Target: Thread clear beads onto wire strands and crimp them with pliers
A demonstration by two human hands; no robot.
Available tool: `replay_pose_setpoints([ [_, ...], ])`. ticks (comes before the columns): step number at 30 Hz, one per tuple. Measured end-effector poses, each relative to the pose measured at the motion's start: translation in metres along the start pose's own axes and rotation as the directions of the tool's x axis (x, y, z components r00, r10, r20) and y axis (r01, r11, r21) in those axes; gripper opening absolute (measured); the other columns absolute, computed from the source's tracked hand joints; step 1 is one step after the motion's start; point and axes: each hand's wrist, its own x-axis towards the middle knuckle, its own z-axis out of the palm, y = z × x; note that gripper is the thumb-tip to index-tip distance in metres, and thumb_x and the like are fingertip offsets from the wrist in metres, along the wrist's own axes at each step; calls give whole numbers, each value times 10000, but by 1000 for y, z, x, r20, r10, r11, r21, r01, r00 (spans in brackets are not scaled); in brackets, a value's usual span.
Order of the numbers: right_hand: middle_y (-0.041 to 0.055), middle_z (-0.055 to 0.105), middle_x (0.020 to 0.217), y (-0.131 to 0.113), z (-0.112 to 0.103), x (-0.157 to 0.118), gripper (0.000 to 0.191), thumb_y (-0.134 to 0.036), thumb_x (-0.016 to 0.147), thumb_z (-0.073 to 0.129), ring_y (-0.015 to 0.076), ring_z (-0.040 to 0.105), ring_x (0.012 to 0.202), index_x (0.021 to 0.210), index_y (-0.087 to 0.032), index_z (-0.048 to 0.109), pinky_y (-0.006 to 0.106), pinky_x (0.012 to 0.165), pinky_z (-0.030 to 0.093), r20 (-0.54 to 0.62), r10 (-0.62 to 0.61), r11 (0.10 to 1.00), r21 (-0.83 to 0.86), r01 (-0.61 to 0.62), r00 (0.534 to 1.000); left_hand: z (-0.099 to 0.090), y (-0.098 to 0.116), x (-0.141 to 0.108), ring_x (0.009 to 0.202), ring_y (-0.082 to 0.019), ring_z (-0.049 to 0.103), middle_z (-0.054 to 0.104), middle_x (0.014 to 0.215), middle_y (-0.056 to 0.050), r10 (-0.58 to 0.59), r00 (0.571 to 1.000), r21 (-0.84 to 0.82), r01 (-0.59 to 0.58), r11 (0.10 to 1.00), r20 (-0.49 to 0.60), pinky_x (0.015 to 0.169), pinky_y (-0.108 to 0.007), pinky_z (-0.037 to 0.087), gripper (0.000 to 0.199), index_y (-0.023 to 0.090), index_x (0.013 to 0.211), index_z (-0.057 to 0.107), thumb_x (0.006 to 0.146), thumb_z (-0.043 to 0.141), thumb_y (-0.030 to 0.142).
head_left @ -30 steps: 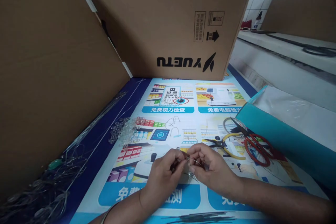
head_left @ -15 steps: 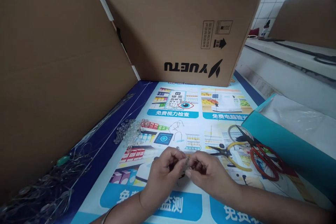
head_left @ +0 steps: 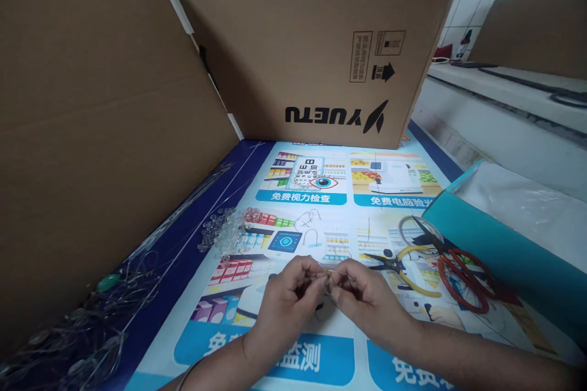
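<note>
Close together over the printed sheet (head_left: 316, 333), my left hand (head_left: 293, 296) and my right hand (head_left: 367, 296) pinch a thin wire (head_left: 337, 272) between thumbs and fingers. Part of the wire runs across the gap between the fingertips, and a thin loop hangs just below. Whether a bead is on it, I cannot make out. Behind and left of my left hand lies a pile of clear beads (head_left: 227, 232). Short bent wire pieces (head_left: 310, 236) rest on the sheet beyond my hands. Yellow-handled pliers (head_left: 403, 266) and red-handled scissors (head_left: 463, 278) lie right of my right hand.
Tall cardboard panels (head_left: 293, 49) stand at the back and left. A teal box (head_left: 495, 250) with a plastic liner sits at the right. Tangled wires with clear pieces (head_left: 87, 330) and a green item (head_left: 109, 283) lie along the left edge. A white ledge (head_left: 509, 98) runs behind the box.
My right thumb and fingers have shifted slightly on the wire. My left hand is nearly where it was. The view has tilted a little.
</note>
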Motion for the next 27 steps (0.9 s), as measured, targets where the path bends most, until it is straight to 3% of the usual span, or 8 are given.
replay_pose_setpoints([
  [4, -49, 428, 638, -1, 0, 0, 38, -162, 791, 459, 86, 390, 579, 781, -195, 443, 196, 518, 327, 2, 18, 999, 43, -18, 1000, -2, 1, 0, 579, -107, 543, 598, 682, 9, 13, 1000, 71, -13, 997, 7, 536, -197, 438, 77, 177, 853, 535, 817, 508, 240],
  [10, -50, 408, 645, -4, -3, -2, 37, -194, 814, 458, 87, 374, 588, 784, -194, 436, 202, 531, 320, -4, 8, 999, 39, -8, 1000, -4, 4, 1, 647, -121, 533, 611, 740, -6, 175, 985, 209, -173, 962, 10, 607, -213, 417, 95, 198, 812, 622, 803, 527, 207],
  [14, -49, 406, 650, -4, -4, -2, 96, -237, 847, 441, 86, 367, 604, 763, -190, 442, 200, 540, 314, -22, -22, 1000, -2, 22, 1000, -4, 8, 0, 681, -131, 523, 604, 754, -15, 154, 987, 188, -159, 969, 41, 622, -218, 401, 123, 196, 844, 619, 823, 498, 203],
  [20, -44, 438, 655, -3, -3, 0, 133, -264, 868, 425, 89, 385, 612, 774, -182, 472, 199, 546, 323, -19, -71, 995, -74, 70, 997, -3, 11, 0, 594, -100, 417, 487, 655, 13, -22, 993, -102, 34, 994, 119, 528, -192, 330, 174, 162, 767, 549, 856, 467, 287],
  [24, -48, 427, 633, -4, -3, 0, 120, -247, 857, 439, 87, 377, 595, 763, -182, 475, 197, 536, 317, -34, -97, 989, -114, 93, 995, -2, 9, 3, 534, -72, 312, 379, 606, 45, -93, 971, -350, 168, 922, 221, 494, -184, 265, 190, 154, 747, 490, 852, 486, 313],
  [27, -51, 425, 627, -6, -4, 0, 108, -233, 852, 443, 85, 377, 585, 761, -184, 473, 194, 530, 314, -45, -105, 988, -121, 99, 994, -2, 5, 5, 536, -69, 280, 343, 602, 50, -91, 956, -441, 211, 873, 278, 498, -192, 239, 199, 151, 747, 473, 854, 492, 318],
])
